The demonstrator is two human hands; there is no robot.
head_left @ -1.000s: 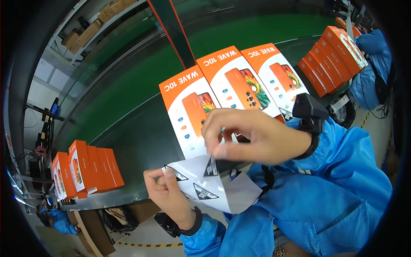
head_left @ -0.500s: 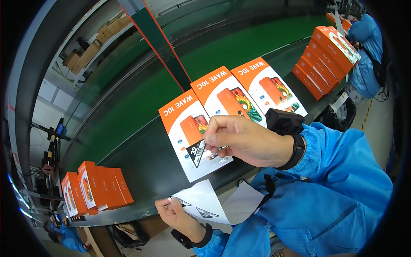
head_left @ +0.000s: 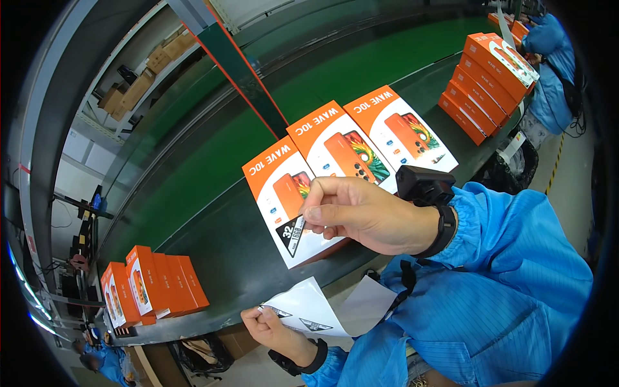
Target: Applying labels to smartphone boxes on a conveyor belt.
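1. The black triangular sticker [head_left: 289, 233] is over the lower left part of the nearest box's printed face, one edge between the fingertips; whether it touches the cardboard I cannot tell.
2. The right hand [head_left: 367, 216] has its grip pinched on that sticker, thumb against forefinger, the other fingers curled in.
3. The nearest box [head_left: 274, 158], orange and white with a phone picture, lies flat, its lower right part hidden by the hand.
4. The middle box [head_left: 316, 122] and the far box [head_left: 371, 103] lie beside it in a slanting row, faces up.
5. The left hand [head_left: 277, 332] has its grip closed on the edge of a white sticker sheet [head_left: 303, 300], which carries more black triangles and hangs in front of the table's near edge.
6. The dark table [head_left: 225, 258] bears all three boxes, plus a left group of orange boxes [head_left: 167, 277] and a right stack of orange boxes [head_left: 483, 84].
7. Beyond runs a green strip [head_left: 342, 61], with a red-edged post [head_left: 242, 80] in front of it.
8. Near the right stack is a co-worker's blue sleeve [head_left: 545, 39].
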